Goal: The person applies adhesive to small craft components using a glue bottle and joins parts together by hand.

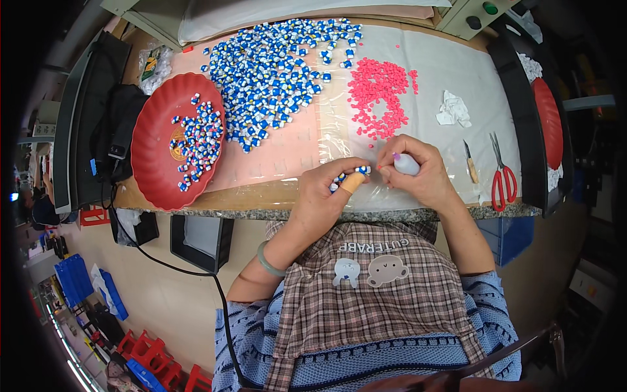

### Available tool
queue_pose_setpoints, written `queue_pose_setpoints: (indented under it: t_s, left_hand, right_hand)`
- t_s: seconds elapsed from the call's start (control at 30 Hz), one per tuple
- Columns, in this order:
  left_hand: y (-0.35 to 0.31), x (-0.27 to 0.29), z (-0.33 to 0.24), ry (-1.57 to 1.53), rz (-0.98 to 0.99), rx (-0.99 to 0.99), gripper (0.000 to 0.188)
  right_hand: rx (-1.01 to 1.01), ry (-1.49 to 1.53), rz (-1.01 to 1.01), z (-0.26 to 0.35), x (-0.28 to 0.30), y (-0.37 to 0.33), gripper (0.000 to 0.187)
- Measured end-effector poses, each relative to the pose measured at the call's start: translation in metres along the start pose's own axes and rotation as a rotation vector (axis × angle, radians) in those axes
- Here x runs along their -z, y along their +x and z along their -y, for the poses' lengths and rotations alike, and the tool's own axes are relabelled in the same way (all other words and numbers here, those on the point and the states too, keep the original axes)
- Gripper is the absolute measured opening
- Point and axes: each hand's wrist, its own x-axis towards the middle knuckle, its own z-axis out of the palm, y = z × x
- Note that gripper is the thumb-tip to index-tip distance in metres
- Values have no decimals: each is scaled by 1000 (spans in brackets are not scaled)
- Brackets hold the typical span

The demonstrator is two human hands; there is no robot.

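Observation:
My left hand (318, 196) is closed round a few small blue-and-white pieces (364, 170), one pinched at the fingertips. Its thumb wears a tan finger cover (353, 183). Close by on the right, my right hand (428, 175) grips a small white squeeze bottle (407, 166) with a purple part near its top. A tiny pink speck shows at the right fingertips, too small to make out. Beyond both hands, many small flat pink pieces (385, 78) lie scattered. A large spread of blue-and-white pieces (268, 72) covers the table to their left.
A red scalloped dish (149, 153) at left holds more pieces. On the right lie a wooden-handled knife (471, 166), red-handled scissors (503, 186) and crumpled white tissue (453, 110). Another red dish (546, 124) stands in a black tray at the far right. A black cable (166, 266) hangs at left.

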Motion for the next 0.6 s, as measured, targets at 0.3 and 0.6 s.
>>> queue_pose_setpoints:
  t_s: [0.3,0.6]
  left_hand:
    - [-1,-5,-4,252,-32,-140,18]
    - [0,-5,1,367,-3,-230,18]
  right_hand:
    - [23,-187,-50,0,-11,-5,21]
    - [8,-228,-48,-5,-12,-4,22]
